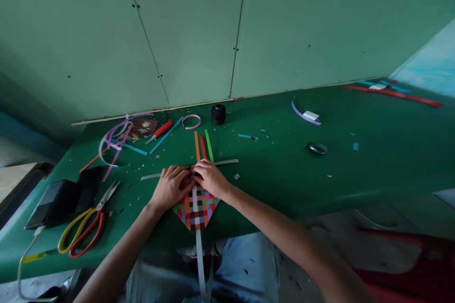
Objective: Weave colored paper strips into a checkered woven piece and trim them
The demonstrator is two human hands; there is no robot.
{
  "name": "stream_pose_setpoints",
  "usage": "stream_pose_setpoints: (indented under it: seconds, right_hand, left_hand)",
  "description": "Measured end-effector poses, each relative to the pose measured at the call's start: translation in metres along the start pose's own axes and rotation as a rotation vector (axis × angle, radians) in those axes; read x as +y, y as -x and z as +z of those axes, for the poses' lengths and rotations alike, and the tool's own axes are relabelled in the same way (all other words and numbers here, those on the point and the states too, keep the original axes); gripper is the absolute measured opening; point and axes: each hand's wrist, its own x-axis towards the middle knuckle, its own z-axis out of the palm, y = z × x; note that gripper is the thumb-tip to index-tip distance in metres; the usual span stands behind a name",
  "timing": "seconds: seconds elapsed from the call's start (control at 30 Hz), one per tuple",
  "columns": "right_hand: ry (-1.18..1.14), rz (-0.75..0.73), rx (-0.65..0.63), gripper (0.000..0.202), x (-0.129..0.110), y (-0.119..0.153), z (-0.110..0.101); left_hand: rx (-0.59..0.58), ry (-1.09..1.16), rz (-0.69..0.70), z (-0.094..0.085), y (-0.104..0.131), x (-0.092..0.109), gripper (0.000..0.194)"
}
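A woven piece [204, 206] of coloured flat strips, checkered and pointed at the near end, lies at the table's front edge. My left hand [172, 185] presses on its upper left part with bent fingers. Close beside it, my right hand [212, 179] has its fingers curled over the top of the weave. The fingertips nearly meet, and what lies right under them is hidden. Orange, red and green strips [209, 144] stick out beyond the hands. A grey strip [227, 162] crosses sideways under them, and a pale strip [199, 255] hangs down over my lap.
Scissors [95, 218] and a black phone case [64, 201] with a cable lie left. Behind are a red-handled cutter [161, 130], loose strips [117, 139], a pink ring [191, 121] and a black spool [218, 114]. A dark oval object [317, 148] lies right. A panelled wall [192, 33] bounds the back.
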Motion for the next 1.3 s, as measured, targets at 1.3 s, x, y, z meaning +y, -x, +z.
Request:
stream_pose_setpoints:
  seconds: [1.3]
  right_hand:
    - [0.214,-0.091,-0.101,0.074,-0.009,0.003,-0.009]
  left_hand:
    - [-0.049,0.006,0.021,0.001,0.001,-0.003,0.035]
